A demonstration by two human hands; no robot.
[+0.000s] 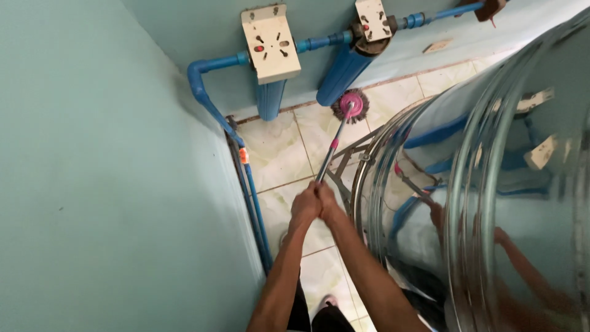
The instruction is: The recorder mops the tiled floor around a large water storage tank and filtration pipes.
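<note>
Below, pale tiled floor point(276, 160), teal wall point(92, 184)

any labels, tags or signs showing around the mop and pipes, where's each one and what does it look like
Small tag: on the blue pipes along the left wall, rectangular, orange and white.
Left bracket plate: on the back wall above a blue filter housing, cream, with red and dark marks.
Right bracket plate: above the second housing, same look.
No screens or packages.
</note>
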